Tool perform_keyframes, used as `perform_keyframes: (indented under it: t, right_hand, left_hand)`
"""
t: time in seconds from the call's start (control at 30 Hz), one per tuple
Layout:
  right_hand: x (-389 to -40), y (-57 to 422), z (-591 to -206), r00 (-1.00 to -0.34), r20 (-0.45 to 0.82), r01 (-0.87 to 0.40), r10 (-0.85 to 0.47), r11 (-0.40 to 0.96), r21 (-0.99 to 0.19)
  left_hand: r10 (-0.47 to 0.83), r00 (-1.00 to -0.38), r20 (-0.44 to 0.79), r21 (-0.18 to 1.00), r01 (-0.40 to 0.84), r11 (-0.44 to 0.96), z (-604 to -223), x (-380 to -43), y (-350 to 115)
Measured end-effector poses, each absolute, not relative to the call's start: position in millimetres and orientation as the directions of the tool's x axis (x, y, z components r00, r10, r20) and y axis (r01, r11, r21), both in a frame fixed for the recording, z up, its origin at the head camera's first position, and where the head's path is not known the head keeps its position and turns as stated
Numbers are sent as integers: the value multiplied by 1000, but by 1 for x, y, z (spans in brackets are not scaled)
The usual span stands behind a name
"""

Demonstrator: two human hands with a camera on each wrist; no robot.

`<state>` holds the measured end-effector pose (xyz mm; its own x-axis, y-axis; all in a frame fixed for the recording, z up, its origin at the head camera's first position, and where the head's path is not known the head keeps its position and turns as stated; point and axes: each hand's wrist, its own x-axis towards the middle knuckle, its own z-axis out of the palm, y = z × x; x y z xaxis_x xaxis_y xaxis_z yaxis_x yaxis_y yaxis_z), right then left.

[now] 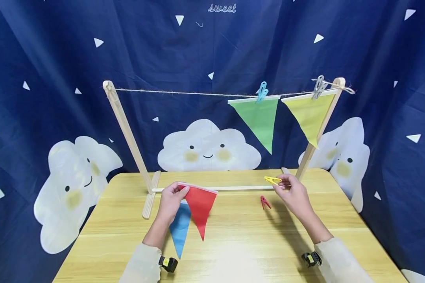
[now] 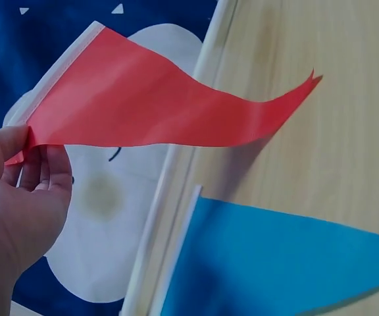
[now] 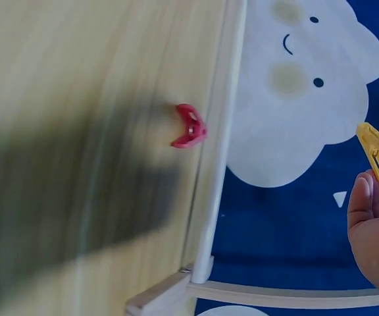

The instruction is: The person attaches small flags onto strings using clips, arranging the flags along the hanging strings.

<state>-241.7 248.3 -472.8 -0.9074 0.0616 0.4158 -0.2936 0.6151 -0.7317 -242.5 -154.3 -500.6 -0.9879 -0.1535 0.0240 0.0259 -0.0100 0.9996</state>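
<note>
My left hand (image 1: 170, 201) pinches a red triangular pennant (image 1: 200, 204) by the left end of its white top edge, between thumb and fingers. In the left wrist view the pennant's tip curls up over the table. Below it lies a blue pennant (image 2: 275, 257) on the tabletop, partly covered by the hand in the head view. A yellow clothespin (image 3: 374, 155) sits between the thumb and fingers of my right hand (image 1: 293, 194), held above the table's right side. Beneath that hand, a red clothespin (image 1: 265, 202) rests on the table.
A twine line (image 1: 177, 92) runs between two wooden posts (image 1: 129, 133). Near its right end hang a green pennant (image 1: 260, 118) under a blue clothespin (image 1: 262, 92) and a yellow pennant (image 1: 309, 114) under a grey clothespin (image 1: 319, 87). A wooden crossbar (image 1: 244, 188) joins the post bases.
</note>
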Motion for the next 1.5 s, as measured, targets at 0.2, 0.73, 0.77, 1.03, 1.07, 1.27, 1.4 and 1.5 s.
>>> perform_keyframes:
  t: [0.2, 0.73, 0.77, 1.03, 1.07, 1.27, 1.4, 1.5]
  right_hand:
    - [-244, 243, -460, -893, 449, -340, 20, 623, -705]
    - [-245, 223, -414, -820, 571, -499, -45, 546, -673]
    - [-246, 222, -412, -813, 580, -511, -53, 542, -667]
    - [-248, 209, -390, -779, 621, -571, -86, 505, -647]
    - [-248, 208, -387, -780, 620, -570, -86, 506, -647]
    - [-249, 204, -370, -761, 642, -595, -97, 499, -630]
    - [-251, 203, -360, -746, 656, -615, -112, 495, -614]
    - [-253, 201, -351, -739, 664, -618, -111, 503, -604]
  left_hand:
    - [-168, -986, 22, 1000, 25, -12, -490, -242, -154]
    - [-202, -976, 81, 994, 94, -51, -459, -245, -143]
    - [-204, -975, 88, 994, 100, -49, -456, -246, -143]
    - [-212, -971, 113, 992, 124, -38, -440, -249, -138]
    - [-212, -970, 121, 991, 131, -33, -438, -249, -138]
    - [-219, -961, 169, 983, 180, -30, -423, -257, -133]
    - [-224, -959, 176, 982, 188, -35, -413, -261, -132]
    - [-228, -956, 187, 980, 197, -22, -406, -262, -132]
